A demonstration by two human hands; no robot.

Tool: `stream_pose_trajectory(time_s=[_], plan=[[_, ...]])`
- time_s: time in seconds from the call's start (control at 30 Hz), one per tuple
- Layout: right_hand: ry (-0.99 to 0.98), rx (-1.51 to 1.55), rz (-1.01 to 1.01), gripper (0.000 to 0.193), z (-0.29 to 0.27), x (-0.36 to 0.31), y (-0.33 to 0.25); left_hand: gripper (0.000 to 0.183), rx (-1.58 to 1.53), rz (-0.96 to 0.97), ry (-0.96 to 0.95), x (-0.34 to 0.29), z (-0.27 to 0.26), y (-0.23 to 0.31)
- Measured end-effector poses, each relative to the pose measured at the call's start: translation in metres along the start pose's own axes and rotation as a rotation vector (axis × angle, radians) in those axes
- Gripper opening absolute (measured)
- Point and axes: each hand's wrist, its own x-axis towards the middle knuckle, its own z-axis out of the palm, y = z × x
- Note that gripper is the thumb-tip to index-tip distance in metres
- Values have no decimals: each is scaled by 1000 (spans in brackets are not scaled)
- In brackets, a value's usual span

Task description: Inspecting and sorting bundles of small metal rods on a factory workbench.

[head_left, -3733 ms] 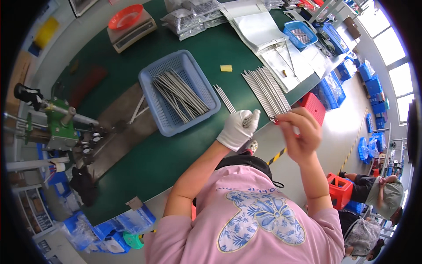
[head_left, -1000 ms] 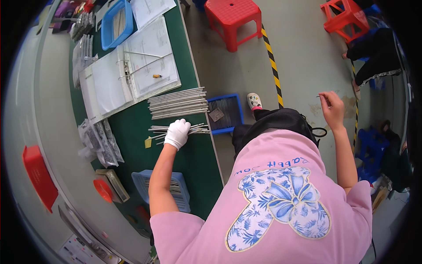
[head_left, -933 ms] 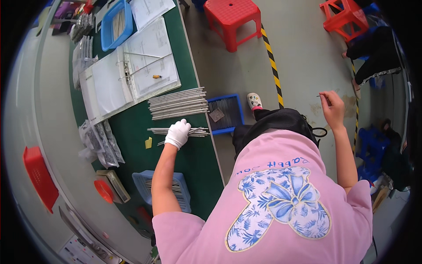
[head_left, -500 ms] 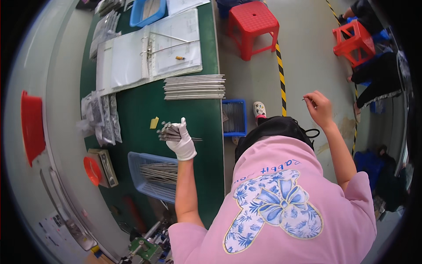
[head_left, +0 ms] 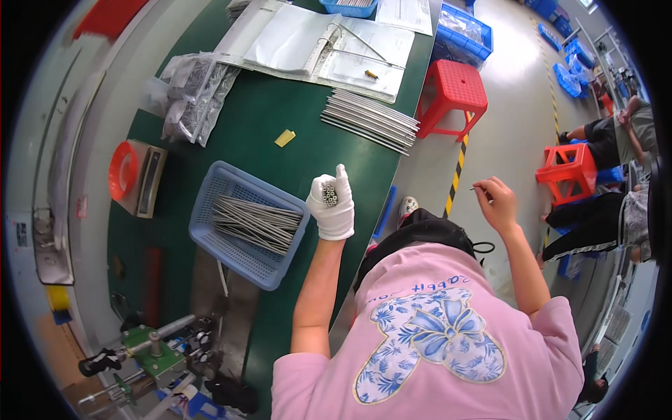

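My left hand (head_left: 334,218), in a white glove, is closed round a bundle of thin metal tubes (head_left: 330,195). Their open ends face up, and the thumb points away from me. My bare right hand (head_left: 498,203) is off to the right, over the floor, its fingertips pinched on a small thin dark piece (head_left: 474,187) whose kind I cannot make out. Left of the gloved hand, a blue plastic basket (head_left: 203,203) holds many long metal rods (head_left: 257,222). Farther off, a row of similar rods (head_left: 369,120) lies side by side at the table's right edge.
An open ring binder (head_left: 283,42) lies on the green table (head_left: 262,105), near a yellow paper scrap (head_left: 285,138) and plastic bags (head_left: 199,98). A green-bodied machine (head_left: 155,360) stands at lower left. Red stools (head_left: 458,84) and people are on the right.
My view has swung, so the table shows more of the basket and machine. In my left hand the bundle has turned from lying sideways to end-on. My right hand keeps its pinch.
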Motion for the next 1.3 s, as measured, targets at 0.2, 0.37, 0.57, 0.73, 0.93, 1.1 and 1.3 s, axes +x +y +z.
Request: stream_pose_trajectory(time_s=[0.2, 0.37, 0.57, 0.73, 0.93, 1.1, 1.3], plan=[[-80, 314, -207, 10, 15, 19, -83, 33, 2, 185, -32, -17, -12, 4], [-160, 450, -590, 13, 36, 48, -144, 35, 141, 165, -22, -18, -10, 19], [-250, 441, -661, 13, 47, 63, -145, 33, 114, 156, 8, -35, -15, 16], [-278, 527, -538, 11, 51, 57, -133, 24, 26, -22, -69, -37, -13, 14], [-287, 552, -726, 13, 53, 68, -157, 11, 36, -91, -246, -31, -21, 23], [-260, 568, -770, 13, 57, 71, -162, 14, 163, -11, -289, -30, -31, 31], [-278, 575, -773, 12, 57, 73, -167, 16, 193, 114, -268, -38, -33, 28]])
